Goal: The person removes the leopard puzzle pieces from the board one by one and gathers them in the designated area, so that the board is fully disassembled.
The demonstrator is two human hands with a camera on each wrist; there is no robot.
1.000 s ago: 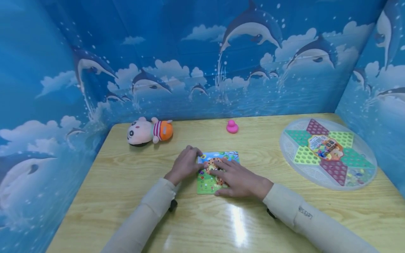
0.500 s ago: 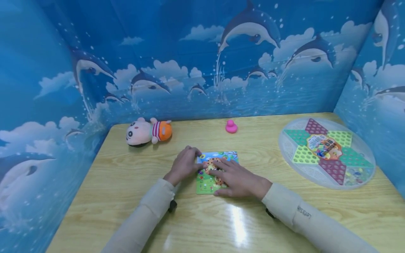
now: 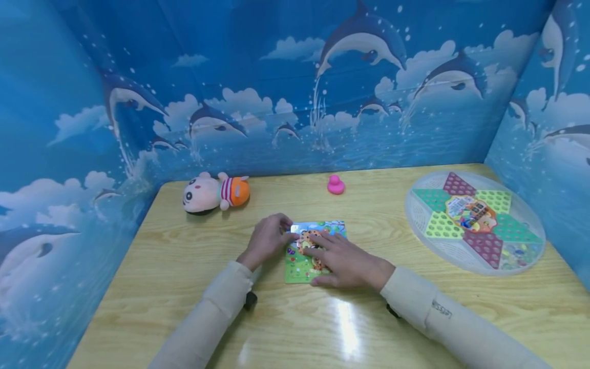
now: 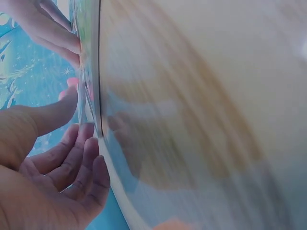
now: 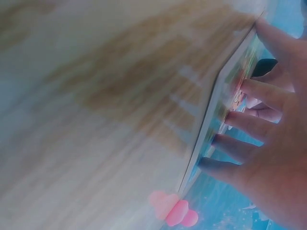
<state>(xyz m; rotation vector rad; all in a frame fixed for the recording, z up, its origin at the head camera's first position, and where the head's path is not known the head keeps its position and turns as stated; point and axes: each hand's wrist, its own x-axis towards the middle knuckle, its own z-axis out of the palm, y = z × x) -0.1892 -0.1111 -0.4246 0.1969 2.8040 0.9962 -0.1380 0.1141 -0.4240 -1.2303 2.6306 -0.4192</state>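
Note:
A flat, square picture board point(image 3: 296, 274) lies on the table, printed with a spotted cartoon animal on green grass under blue sky. My left hand point(image 3: 268, 240) pinches its upper left corner, thumb over the top and fingers curled at the edge. In the left wrist view, a thin layer point(image 4: 84, 98) slants up from the board beside the thumb. Spread across the board's right half, my right hand point(image 3: 352, 261) presses with its fingertips and covers part of the picture. The right wrist view has those fingers point(image 5: 247, 125) straight against the printed face.
A plush doll point(image 3: 215, 192) in orange shorts lies at the back left. Near the table's back edge sits a pink toy duck point(image 3: 336, 185). On the right is a round Chinese checkers board point(image 3: 475, 223) with marbles. Dolphin-printed cloth point(image 3: 258, 138) walls the table point(image 3: 184, 266).
The left fingers and thumb have shifted slightly at the corner, where a bright glare now shows on the picture. My right hand stays in place. The whole view drifts slightly.

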